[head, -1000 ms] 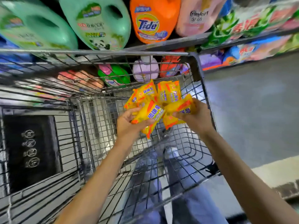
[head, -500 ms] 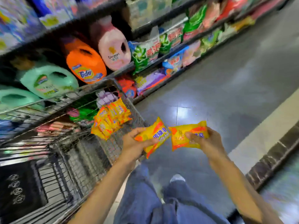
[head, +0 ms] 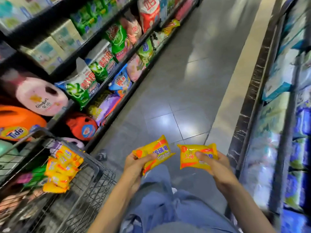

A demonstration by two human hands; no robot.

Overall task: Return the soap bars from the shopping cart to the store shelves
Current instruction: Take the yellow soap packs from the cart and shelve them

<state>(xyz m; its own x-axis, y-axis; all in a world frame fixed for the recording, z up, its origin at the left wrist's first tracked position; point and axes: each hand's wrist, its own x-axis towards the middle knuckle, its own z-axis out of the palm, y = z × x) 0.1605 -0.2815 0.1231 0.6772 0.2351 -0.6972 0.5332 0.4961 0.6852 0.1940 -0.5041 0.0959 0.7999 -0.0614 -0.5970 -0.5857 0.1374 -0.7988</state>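
The left hand (head: 134, 165) grips one soap (head: 156, 153), the right hand (head: 218, 167) a second soap (head: 193, 158), fingers curled round each. Best to hold them snug and find their spot on the shelves (head: 33, 27).

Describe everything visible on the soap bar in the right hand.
The soap bar is a flat rectangular pack in glossy yellow wrap with orange-red bands, crimped ends, and red and blue lettering partly covered by the thumb. It sits roughly level, face up, clear of the other bar. The right hand grips its right end, thumb across the face.
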